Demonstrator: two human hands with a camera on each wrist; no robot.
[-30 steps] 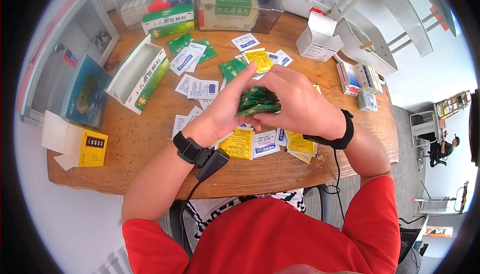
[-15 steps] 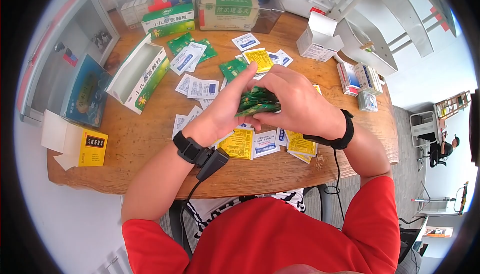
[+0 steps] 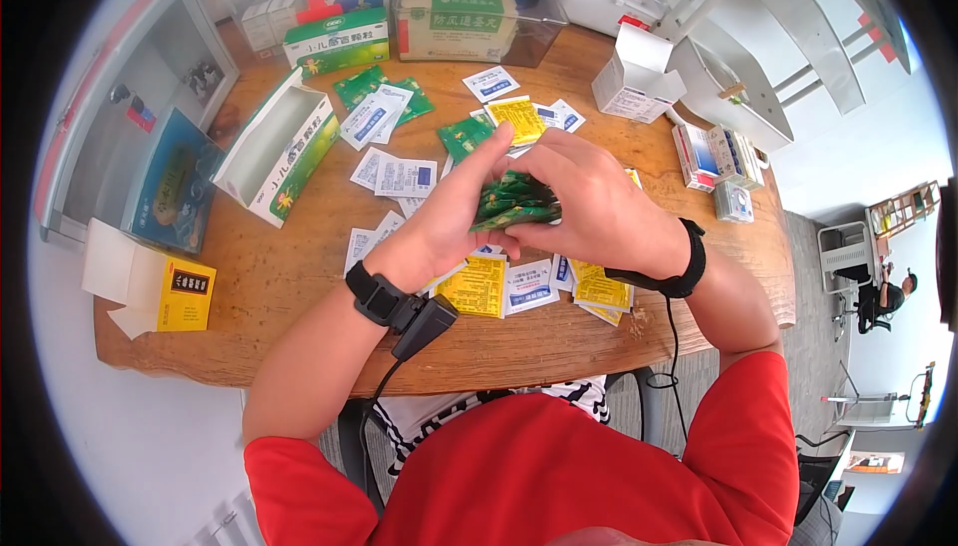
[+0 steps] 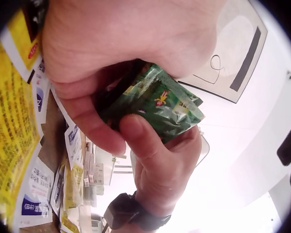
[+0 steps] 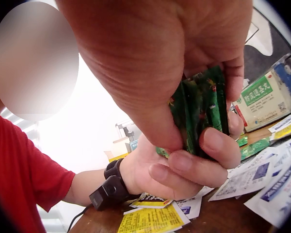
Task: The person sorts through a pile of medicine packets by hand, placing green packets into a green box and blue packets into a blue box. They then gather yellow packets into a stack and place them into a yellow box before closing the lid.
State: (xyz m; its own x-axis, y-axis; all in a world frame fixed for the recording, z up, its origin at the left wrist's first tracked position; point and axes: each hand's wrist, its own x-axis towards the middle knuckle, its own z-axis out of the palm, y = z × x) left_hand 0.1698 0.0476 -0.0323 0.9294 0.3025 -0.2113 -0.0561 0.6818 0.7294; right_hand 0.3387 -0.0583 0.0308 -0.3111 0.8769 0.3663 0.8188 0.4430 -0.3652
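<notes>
Between both hands is a stack of green medicine sachets (image 3: 514,202), held above the table. My left hand (image 3: 449,205) grips the stack from the left, its fingers curled round the far and lower sides in the right wrist view. From the other side my right hand (image 3: 589,192) holds the same sachets, its thumb pressed on the green foil (image 4: 160,104) in the left wrist view. Below and around the hands lie yellow sachets (image 3: 472,286) and white sachets (image 3: 529,286). An opened green-and-white carton (image 3: 284,152) lies to the left, its inside facing up.
An opened yellow box (image 3: 185,291) stands at the left edge. More green sachets (image 3: 384,92) lie farther back. Clear plastic bins (image 3: 479,12) with medicine boxes line the back. An opened white box (image 3: 637,82) and small boxes (image 3: 714,157) stand at right. Cords hang from both wrists.
</notes>
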